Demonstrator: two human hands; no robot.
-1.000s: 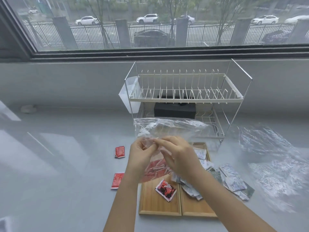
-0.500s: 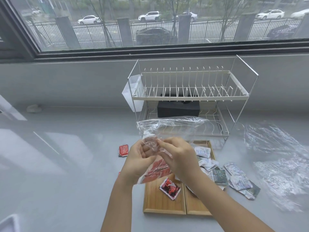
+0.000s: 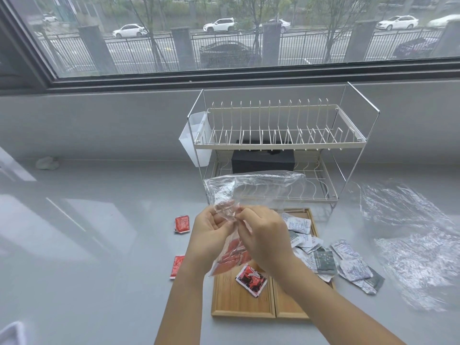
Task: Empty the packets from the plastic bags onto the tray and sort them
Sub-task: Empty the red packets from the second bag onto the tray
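While both hands, left hand [image 3: 210, 232] and right hand [image 3: 263, 236], pinched the thin, floppy clear plastic bag [image 3: 251, 192] at twelve o'clock above the wooden tray [image 3: 239, 302], its light red packets [image 3: 230, 257] looked ready to slip out.

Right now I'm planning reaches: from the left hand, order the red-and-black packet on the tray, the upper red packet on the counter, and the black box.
1. Red-and-black packet, on the tray below the left hand.
2. Upper red packet, on its left.
3. Black box, back in the rack.

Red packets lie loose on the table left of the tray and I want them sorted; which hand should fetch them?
Probably the left hand: both small red packets lie on its side of the wooden tray; the right hand would cross over.
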